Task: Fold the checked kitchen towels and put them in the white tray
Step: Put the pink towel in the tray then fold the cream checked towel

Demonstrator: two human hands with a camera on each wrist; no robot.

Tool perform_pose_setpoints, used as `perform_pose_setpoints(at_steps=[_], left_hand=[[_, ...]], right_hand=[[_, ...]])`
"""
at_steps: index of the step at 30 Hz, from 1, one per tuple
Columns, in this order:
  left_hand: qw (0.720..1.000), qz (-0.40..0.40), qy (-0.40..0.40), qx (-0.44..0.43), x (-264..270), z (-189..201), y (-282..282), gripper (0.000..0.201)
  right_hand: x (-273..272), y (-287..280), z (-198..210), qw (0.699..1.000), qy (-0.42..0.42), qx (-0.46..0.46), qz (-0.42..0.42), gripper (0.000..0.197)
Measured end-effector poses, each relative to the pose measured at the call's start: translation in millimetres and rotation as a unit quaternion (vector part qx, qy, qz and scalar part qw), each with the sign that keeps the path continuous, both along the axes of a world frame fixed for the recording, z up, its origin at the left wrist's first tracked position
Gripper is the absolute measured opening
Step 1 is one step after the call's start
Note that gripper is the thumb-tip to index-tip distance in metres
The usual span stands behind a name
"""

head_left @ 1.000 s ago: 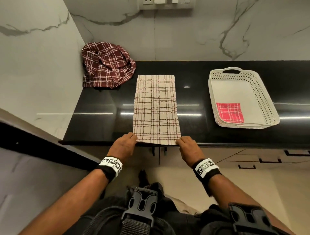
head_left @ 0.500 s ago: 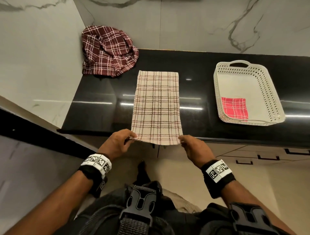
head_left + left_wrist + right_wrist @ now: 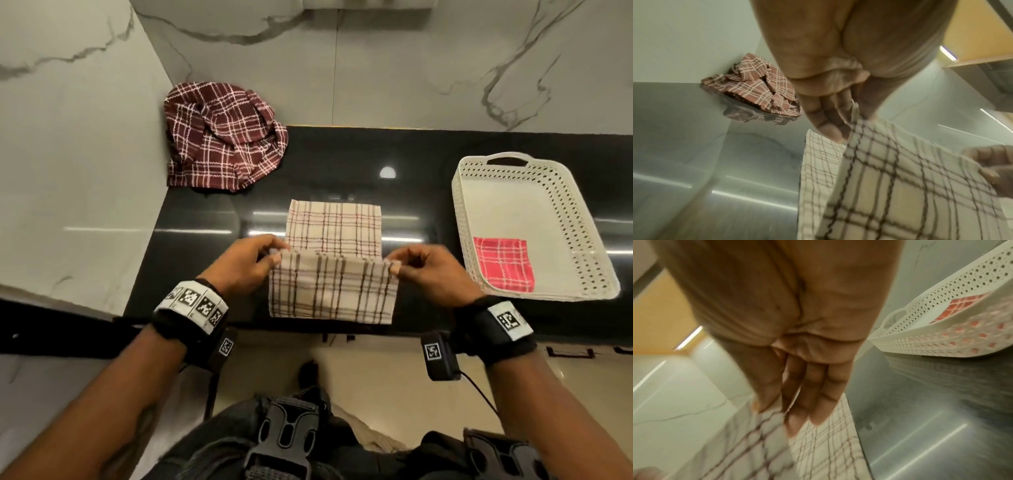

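Note:
A beige checked towel (image 3: 334,270) (image 3: 900,186) (image 3: 818,443) lies lengthwise on the black counter (image 3: 205,257), its near half lifted and carried over the far half. My left hand (image 3: 253,260) (image 3: 838,113) pinches the raised edge's left corner. My right hand (image 3: 418,267) (image 3: 797,394) pinches the right corner. A crumpled maroon checked towel (image 3: 222,137) (image 3: 756,84) sits in the back left corner. The white perforated tray (image 3: 582,274) (image 3: 941,331) stands at the right with a folded red checked towel (image 3: 503,263) in its near left corner.
Marble walls (image 3: 68,154) close off the counter at the left and the back. The counter's front edge (image 3: 411,330) runs just under the towel's fold. Bare counter lies between the beige towel and the tray.
Both hands have lifted the towel's near edge off the counter front and carried it away from me, over the far half. The view has shifted.

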State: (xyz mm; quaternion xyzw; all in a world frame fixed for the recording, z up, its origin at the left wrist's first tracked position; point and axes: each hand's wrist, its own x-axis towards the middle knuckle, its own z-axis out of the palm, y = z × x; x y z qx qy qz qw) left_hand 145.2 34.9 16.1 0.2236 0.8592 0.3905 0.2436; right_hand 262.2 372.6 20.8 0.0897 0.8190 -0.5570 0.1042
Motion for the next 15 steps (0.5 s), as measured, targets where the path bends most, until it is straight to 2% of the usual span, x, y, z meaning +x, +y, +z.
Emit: perform_pose_setpoints(at_steps=[3, 6, 8, 10, 15], left_hand=[[0.997, 0.049, 0.056, 0.001, -53.1, -18.9, 25.0, 0.013], [0.993, 0.075, 0.074, -0.045, -96.9, -42.3, 47.7, 0.012], [0.991, 0.077, 0.082, -0.065, -119.1, -58.3, 59.4, 0.015], [0.989, 0.089, 0.084, -0.08, -136.6, -71.9, 68.3, 0.018], [0.983, 0.09, 0.105, -0.119, -156.4, -96.3, 79.8, 0.017]], right_hand=[[-58.6, 6.9, -24.2, 0.994, 0.025, 0.032, -0.097, 0.011], [-109.8, 9.0, -47.8, 0.988, 0.001, 0.064, -0.141, 0.015], [-133.9, 10.5, -62.3, 0.98, -0.014, 0.101, -0.171, 0.01], [-152.1, 12.4, -74.4, 0.972, -0.022, 0.143, -0.187, 0.003], [-171.6, 11.2, -91.0, 0.955, -0.053, 0.198, -0.217, 0.008]])
